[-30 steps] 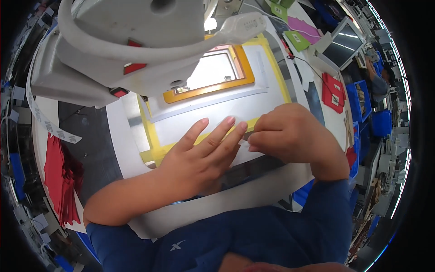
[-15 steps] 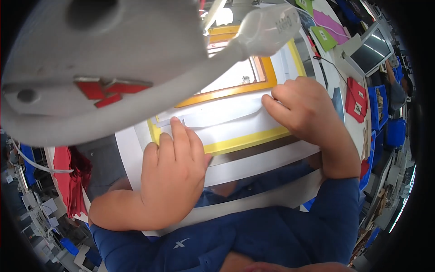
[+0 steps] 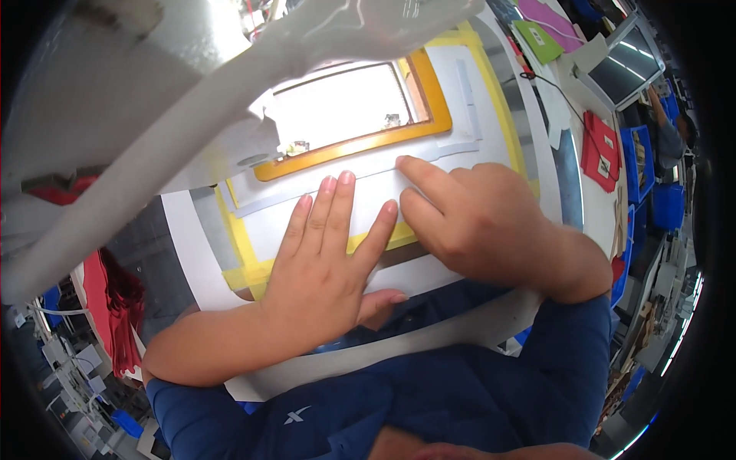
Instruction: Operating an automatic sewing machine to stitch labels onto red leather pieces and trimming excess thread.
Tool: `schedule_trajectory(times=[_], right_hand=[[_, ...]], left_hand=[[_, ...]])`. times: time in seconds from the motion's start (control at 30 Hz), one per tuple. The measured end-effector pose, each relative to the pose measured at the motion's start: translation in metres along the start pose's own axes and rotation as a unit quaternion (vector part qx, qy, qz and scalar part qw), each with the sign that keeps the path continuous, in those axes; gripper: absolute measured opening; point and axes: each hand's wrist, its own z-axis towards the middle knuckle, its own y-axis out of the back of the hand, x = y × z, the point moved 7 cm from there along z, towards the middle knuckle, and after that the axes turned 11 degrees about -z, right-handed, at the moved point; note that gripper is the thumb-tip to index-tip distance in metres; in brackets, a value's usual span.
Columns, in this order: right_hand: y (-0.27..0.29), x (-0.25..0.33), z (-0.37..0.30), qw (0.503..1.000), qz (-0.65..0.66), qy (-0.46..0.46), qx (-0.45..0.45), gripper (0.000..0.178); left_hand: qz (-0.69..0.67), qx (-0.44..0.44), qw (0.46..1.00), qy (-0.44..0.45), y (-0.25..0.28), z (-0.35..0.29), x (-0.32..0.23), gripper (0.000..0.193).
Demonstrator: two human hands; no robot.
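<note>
In front of me lies a white panel (image 3: 435, 70) edged with yellow tape (image 3: 498, 92). On it sits an orange frame (image 3: 360, 143) around a bright opening. A pale grey-blue strip (image 3: 295, 196) runs along the panel, just on the near side of the frame. My left hand (image 3: 322, 253) rests flat with fingers spread, its longest fingertips at this strip. Beside it, my right hand (image 3: 475, 218) touches the strip with an outstretched index fingertip; its thumb is apart and the other fingers are curled. Nothing shows between them.
A grey machine head with a thick pale arm (image 3: 176, 130) overhangs the left and far side, hiding part of the frame. Red pieces of material (image 3: 115, 307) hang at left. A red pouch (image 3: 600, 151), a screen (image 3: 627, 69) and blue bins (image 3: 638, 165) stand at right.
The white strip that curved up between my hands no longer shows raised. My left hand has spread and moved right; my right hand has moved left and lower. The machine head has shifted left in view.
</note>
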Motion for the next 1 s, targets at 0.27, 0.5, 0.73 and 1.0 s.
schedule_trajectory(times=[0.27, 0.5, 0.73, 1.0], right_hand=[[-0.011, 0.013, 0.001, 1.0, -0.008, -0.022, 0.015, 0.023], [-0.015, 0.008, 0.002, 1.0, -0.02, -0.014, 0.018, 0.023], [-0.015, 0.002, 0.002, 0.998, 0.013, -0.046, 0.044, 0.035], [-0.007, 0.01, 0.002, 0.999, -0.029, -0.012, 0.033, 0.032]], left_hand=[[-0.003, -0.025, 1.0, -0.005, 0.006, 0.006, 0.007, 0.097], [0.019, -0.028, 0.999, -0.003, 0.007, 0.01, 0.011, 0.1], [0.009, -0.025, 1.0, -0.008, 0.007, 0.014, 0.012, 0.099], [0.021, -0.004, 1.0, -0.001, 0.006, 0.018, 0.016, 0.1]])
